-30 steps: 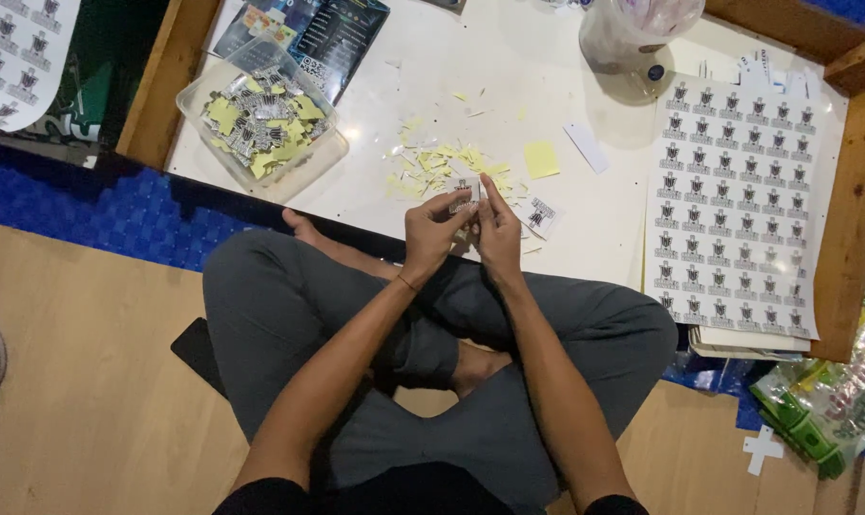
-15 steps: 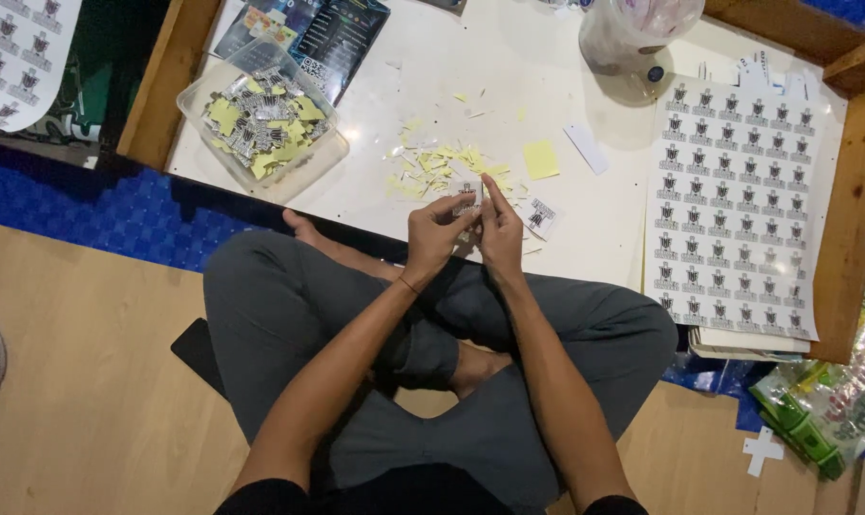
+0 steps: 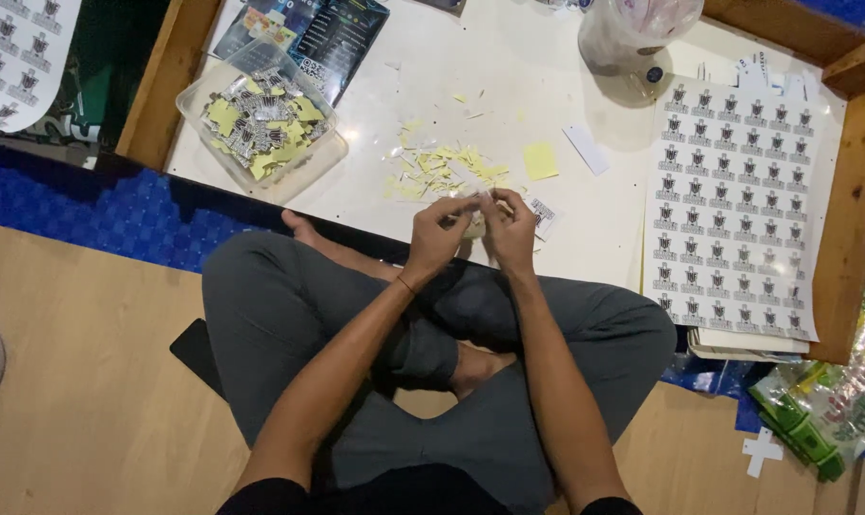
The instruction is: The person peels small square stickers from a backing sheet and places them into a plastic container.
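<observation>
My left hand (image 3: 439, 236) and my right hand (image 3: 510, 229) meet at the near edge of a low white table (image 3: 356, 186), fingertips pinched together on a small white sticker piece (image 3: 473, 197). Just beyond them lies a pile of yellow paper scraps (image 3: 442, 170) and a yellow square (image 3: 540, 160). A small printed label (image 3: 543, 212) lies right of my right hand. I sit cross-legged in grey trousers, one bare foot showing under the table edge.
A clear plastic tub (image 3: 260, 119) of peeled stickers and yellow scraps stands at the left. A large sheet of printed stickers (image 3: 733, 200) covers the right side. A plastic container (image 3: 633, 33) stands at the back. Green packets (image 3: 823, 410) lie on the floor right.
My hands have stayed at the same spot; the fingers have shifted slightly on the small piece.
</observation>
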